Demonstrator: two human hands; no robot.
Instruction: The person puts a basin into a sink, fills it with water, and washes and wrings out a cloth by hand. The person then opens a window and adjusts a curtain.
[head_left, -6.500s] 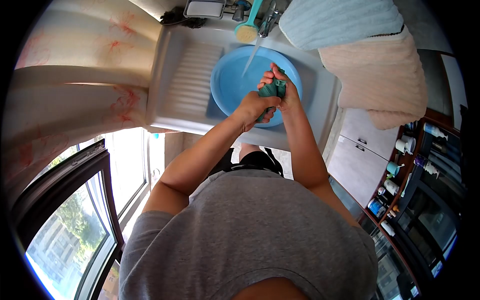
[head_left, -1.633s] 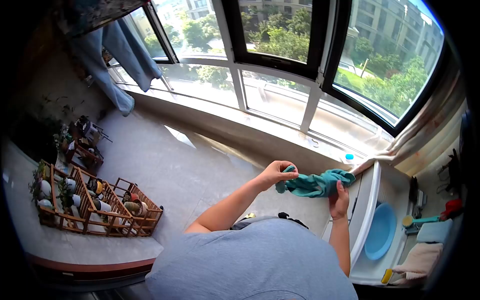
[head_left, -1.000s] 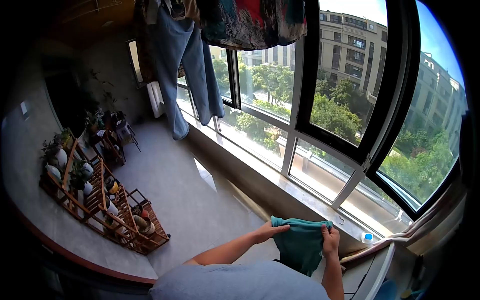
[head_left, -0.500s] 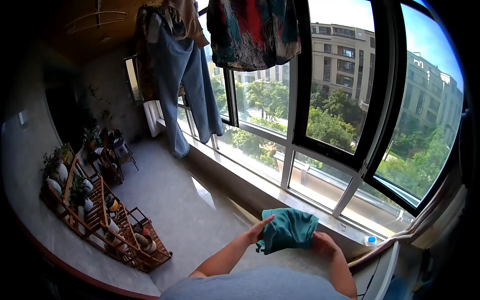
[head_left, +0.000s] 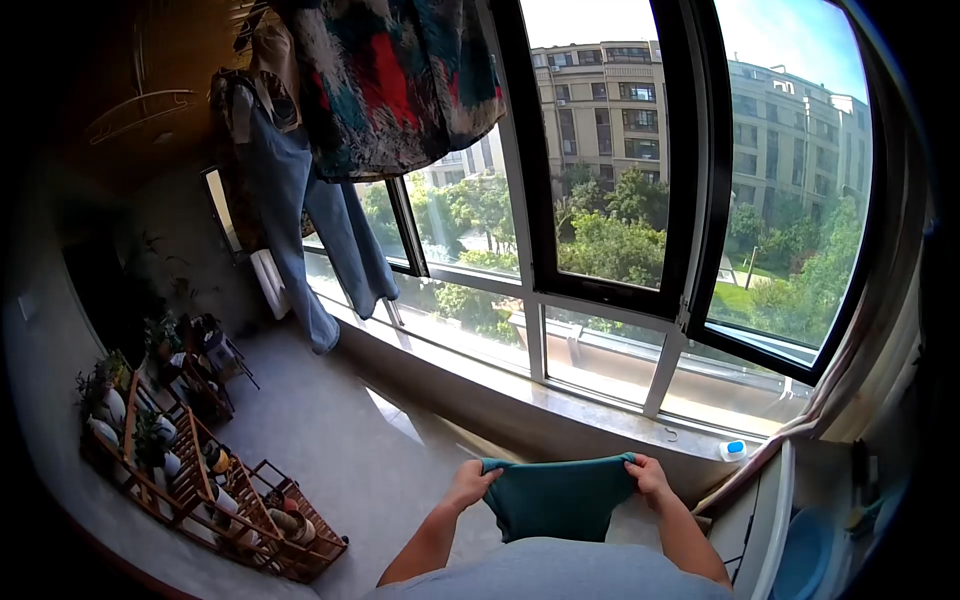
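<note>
A dark green cloth garment [head_left: 558, 498] is stretched out between my two hands in front of my body. My left hand [head_left: 472, 484] is closed on its upper left corner, and my right hand [head_left: 648, 474] pinches the upper right corner. The top edge runs nearly straight between them while the fabric hangs below. My grey shirt hides part of the view beneath the garment.
Jeans [head_left: 290, 210] and a patterned garment [head_left: 390, 90] hang at upper left. Wooden racks [head_left: 190, 460] hold potted plants. A blue-capped container [head_left: 733, 450] stands on the sill [head_left: 590, 420], below an open window. At lower right are the sink's edge [head_left: 770, 520] and a blue basin [head_left: 803, 555].
The green cloth was squeezed over the basin at first. The view has since turned from the sink to the windows, and the bunched cloth is now spread wide, with my hands farther apart.
</note>
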